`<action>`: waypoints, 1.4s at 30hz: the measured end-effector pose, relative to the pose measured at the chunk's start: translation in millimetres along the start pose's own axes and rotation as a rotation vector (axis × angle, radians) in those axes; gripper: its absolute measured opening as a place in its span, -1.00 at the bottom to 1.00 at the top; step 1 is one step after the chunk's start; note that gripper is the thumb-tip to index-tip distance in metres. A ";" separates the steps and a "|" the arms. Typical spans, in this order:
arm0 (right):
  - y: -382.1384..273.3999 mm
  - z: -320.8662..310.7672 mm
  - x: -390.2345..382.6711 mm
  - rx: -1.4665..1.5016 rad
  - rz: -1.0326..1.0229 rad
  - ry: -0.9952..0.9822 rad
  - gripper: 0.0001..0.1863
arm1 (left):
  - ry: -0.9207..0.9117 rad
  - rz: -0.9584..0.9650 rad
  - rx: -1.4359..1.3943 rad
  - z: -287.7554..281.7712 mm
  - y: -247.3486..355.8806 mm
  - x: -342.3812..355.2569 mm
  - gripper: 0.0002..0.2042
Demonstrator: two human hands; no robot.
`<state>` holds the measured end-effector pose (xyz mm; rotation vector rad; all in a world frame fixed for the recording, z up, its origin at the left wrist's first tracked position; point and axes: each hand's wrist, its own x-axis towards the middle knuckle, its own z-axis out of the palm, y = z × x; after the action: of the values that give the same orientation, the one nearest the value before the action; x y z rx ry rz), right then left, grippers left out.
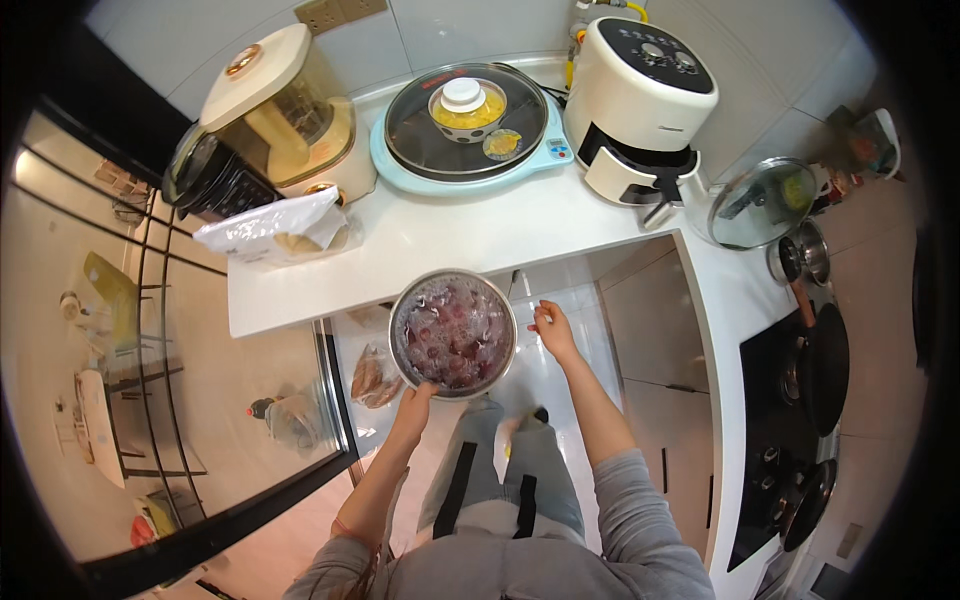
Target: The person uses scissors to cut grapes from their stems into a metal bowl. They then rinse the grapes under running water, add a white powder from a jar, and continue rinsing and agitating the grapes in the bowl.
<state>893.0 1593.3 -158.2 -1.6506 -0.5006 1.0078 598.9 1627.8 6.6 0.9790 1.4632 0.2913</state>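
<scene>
The left hand gripped the near rim of a round, shiny steel bowl of dark red fruit in water, held in the air just short of the desk edge, while the right hand hung empty, fingers loosely spread. Beyond, the smooth white desk carried a crinkled plastic bag, a glass-lidded electric pan and a rounded cream air fryer against the tiled wall.

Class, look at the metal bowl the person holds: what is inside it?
The metal bowl, gripped at its rim by the left hand, holds foamy water with dark red round pieces. The bowl's bottom is hidden by them.
</scene>
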 end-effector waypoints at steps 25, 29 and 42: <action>90.3 -55.7 -50.0 -0.669 -0.289 0.648 -0.54 | -0.358 0.249 0.000 118.8 28.5 62.5 -0.40; 120.1 -131.7 -79.5 -0.491 -0.009 0.799 -0.59 | -0.492 0.236 0.248 168.7 12.1 54.9 -0.40; 132.9 -259.5 -49.0 0.102 -0.030 1.119 -0.42 | -0.596 0.114 0.262 272.6 -36.8 100.2 -0.72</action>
<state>1056.0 1364.5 -250.2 -1.8095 0.2759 -0.0165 848.0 1574.3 -137.6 1.2330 0.9121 -0.1144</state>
